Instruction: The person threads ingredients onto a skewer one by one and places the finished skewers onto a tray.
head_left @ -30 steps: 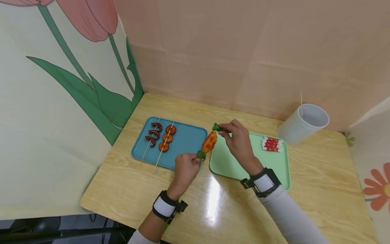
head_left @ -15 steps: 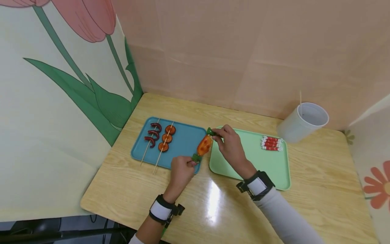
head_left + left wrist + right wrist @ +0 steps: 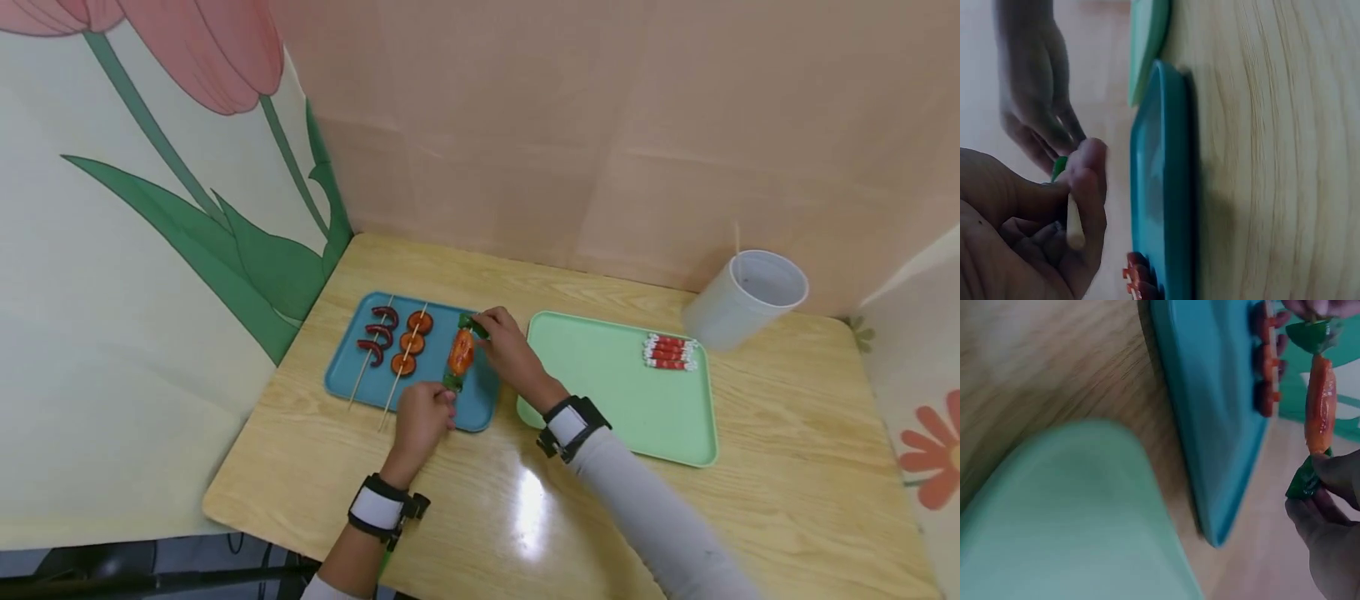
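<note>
A skewer [image 3: 461,353] carries a glossy orange-brown piece, like a chicken wing, between two green pepper pieces. My left hand [image 3: 420,423] pinches its near end; in the left wrist view the wooden stick's tip [image 3: 1074,226] pokes out between thumb and fingers. At the far end, my right hand [image 3: 513,354] pinches the upper green piece [image 3: 1307,478]. Both hands hold the skewer above the right part of the blue tray [image 3: 476,410]. On that tray lie one skewer of dark red curled sausages [image 3: 378,337] and one of round brown-orange slices [image 3: 409,342].
A light green tray [image 3: 600,400] lies to the right, bearing several red-and-white sticks [image 3: 670,353] at its far right. Behind it stands a white cup [image 3: 738,304] with a thin stick in it. The wooden table [image 3: 315,475] meets a wall at the back.
Both hands have moved left with the skewer, from the gap between the trays to over the blue tray. The skewer has turned more upright in the head view.
</note>
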